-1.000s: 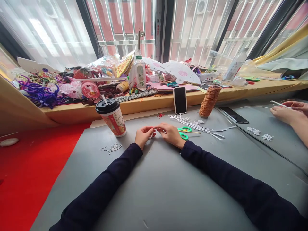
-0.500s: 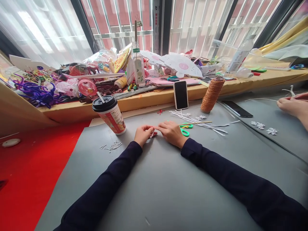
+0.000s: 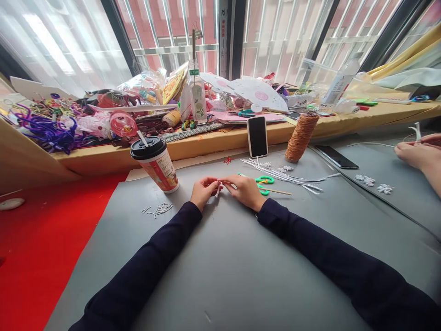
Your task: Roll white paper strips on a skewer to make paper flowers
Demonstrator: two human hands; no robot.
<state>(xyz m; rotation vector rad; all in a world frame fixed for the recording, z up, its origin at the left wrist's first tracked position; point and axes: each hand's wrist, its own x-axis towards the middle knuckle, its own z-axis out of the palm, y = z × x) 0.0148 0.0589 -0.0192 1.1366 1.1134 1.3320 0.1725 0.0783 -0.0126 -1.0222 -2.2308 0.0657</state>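
Observation:
My left hand [image 3: 202,193] is closed, pinching a small piece of white cord [image 3: 217,191] that hangs from the fingertips just above the table. My right hand [image 3: 247,191] is closed around a thin wooden stick [image 3: 280,191]. The stick's back end sticks out to the right past the hand, and its front end, hidden by fingers, points toward the white cord. Fingertips of both hands nearly meet. Behind the right hand lie green-handled scissors [image 3: 264,179], partly covered. White cord strands [image 3: 292,177] and small white knotted flowers [image 3: 285,168] lie beyond them.
A lidded paper cup [image 3: 156,165] stands left, near white cord snippets [image 3: 161,210]. Behind are a propped phone [image 3: 257,137], a brown twine spool [image 3: 302,138] and a cluttered sill [image 3: 220,142]. At right, another person's hand [image 3: 418,151] holds white cord near a flat phone [image 3: 336,156].
The wooden stick has tilted, its back end swinging toward me and lower, uncovering more of the scissors. Both hands stay close together at the white cord. The view has shifted slightly.

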